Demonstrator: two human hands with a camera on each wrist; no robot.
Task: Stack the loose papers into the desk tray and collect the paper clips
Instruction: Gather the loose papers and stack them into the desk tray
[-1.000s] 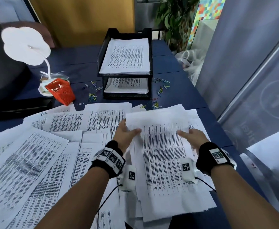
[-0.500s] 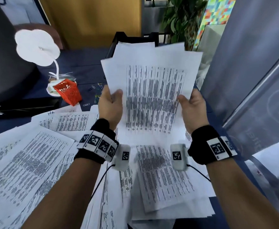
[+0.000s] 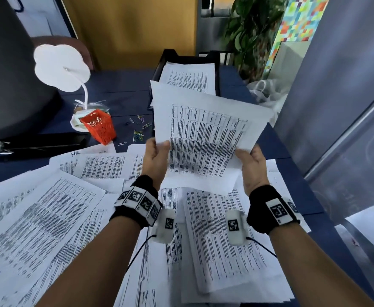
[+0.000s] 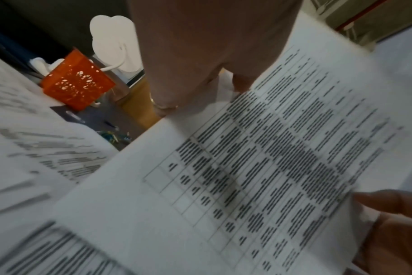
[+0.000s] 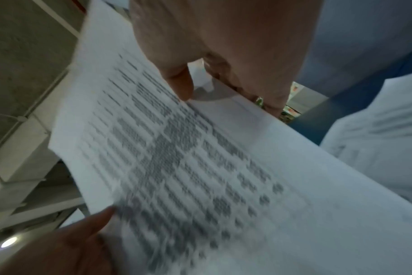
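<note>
Both hands hold a bundle of printed papers (image 3: 206,138) up above the desk. My left hand (image 3: 157,155) pinches its left edge with the thumb on top, and my right hand (image 3: 250,162) pinches its right edge. The same bundle fills the left wrist view (image 4: 247,176) and the right wrist view (image 5: 176,158). Behind it stands the black desk tray (image 3: 170,57) with papers in its top level. Many loose papers (image 3: 39,218) lie spread over the blue desk. Coloured paper clips (image 3: 138,135) lie scattered left of the tray.
A red mesh cup (image 3: 99,126) stands beside a white flower-shaped lamp (image 3: 62,67) at the left. A dark monitor base (image 3: 15,85) fills the far left. A grey partition (image 3: 348,107) borders the desk on the right, with a plant (image 3: 248,29) behind.
The hands lifted the bundle off the pile, raised it, and now tilt it forward and lower, toward the tray.
</note>
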